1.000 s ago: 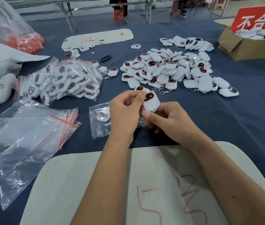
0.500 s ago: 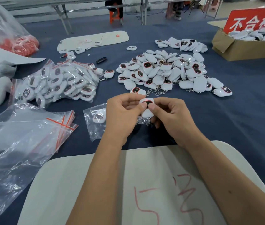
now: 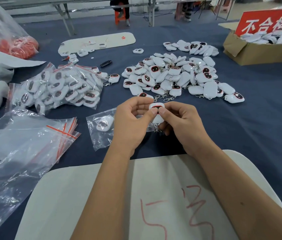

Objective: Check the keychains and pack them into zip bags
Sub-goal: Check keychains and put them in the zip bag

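A white keychain with a dark red-rimmed face is held between both hands over the blue table. My left hand and my right hand pinch it, both thumbs pressing on its face. Its metal clasp hangs below. Just left of my hands lies a small zip bag with one keychain inside. A loose pile of keychains lies beyond my hands. A stack of empty zip bags with red strips lies at the left.
A heap of bagged keychains lies at the left middle. A cardboard box with a red sign holds more keychains at the far right. A white board with red marks lies under my forearms. A large plastic bag sits far left.
The keychain has come down from an upright hold to lie between both thumbs, and my hands have drawn closer together.
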Motion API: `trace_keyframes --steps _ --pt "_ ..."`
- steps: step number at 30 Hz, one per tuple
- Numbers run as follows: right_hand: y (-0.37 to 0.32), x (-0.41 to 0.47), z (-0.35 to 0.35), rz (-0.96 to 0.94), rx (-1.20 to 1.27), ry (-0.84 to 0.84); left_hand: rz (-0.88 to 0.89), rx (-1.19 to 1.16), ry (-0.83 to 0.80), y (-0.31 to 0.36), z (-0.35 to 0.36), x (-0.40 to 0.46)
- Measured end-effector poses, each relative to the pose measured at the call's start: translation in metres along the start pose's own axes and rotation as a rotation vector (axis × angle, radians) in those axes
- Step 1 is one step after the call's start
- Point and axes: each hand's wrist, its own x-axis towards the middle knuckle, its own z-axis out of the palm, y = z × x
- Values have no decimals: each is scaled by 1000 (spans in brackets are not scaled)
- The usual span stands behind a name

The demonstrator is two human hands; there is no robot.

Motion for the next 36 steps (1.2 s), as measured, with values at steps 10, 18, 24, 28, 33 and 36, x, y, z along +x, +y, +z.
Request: trace_keyframes --steps 10,18,24,28,33,36 --pt "2 1 0 0 15 19 -20 23 -15 0 1 -2" --pt "6 4 -2 17 106 62 -59 100 135 -4 6 0" --pt "9 6 -4 56 122 49 -119 436 195 -11 -8 4" --pt "8 8 -5 74 166 34 -98 671 249 -5 -12 0" --pt "11 6 -6 48 89 52 -89 899 115 4 0 -6" --pt "11 6 -6 38 69 54 -94 868 97 5 -3 -6"
